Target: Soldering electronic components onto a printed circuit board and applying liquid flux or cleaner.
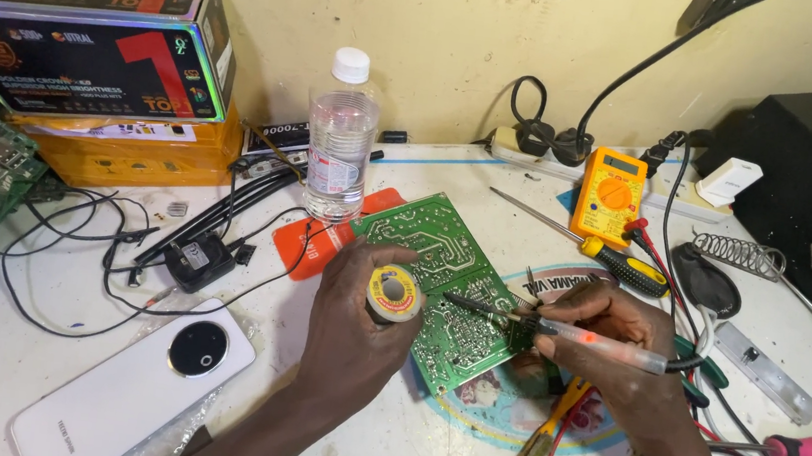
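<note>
Head view, looking down on the bench: your left hand (357,313) is closed round a small spool of solder wire (393,294), fingers curled tight on it, held just above the near-left edge of the green circuit board (442,272); whether a strand of wire runs out to the joint you cannot tell from here. Your right hand (615,346) has its fingers wrapped in a pen grip on a soldering iron (576,331) with a translucent handle and a lit red indicator, tip laid on the board near its right-hand middle. The board lies solder side up, tilted across a round printed mat (508,410), between your two hands. Progress, as a judgement: iron on the board, solder at the ready, so one joint looks to be in work; how many joints are finished or left cannot be read at this size. Around: clear water bottle (340,136) behind the board, yellow multimeter (611,194) and a yellow-handled screwdriver (623,266) at back right, coiled iron stand (740,255) further right, white phone (134,380) face down at near left, black and orange boxes (92,54) stacked at back left
</note>
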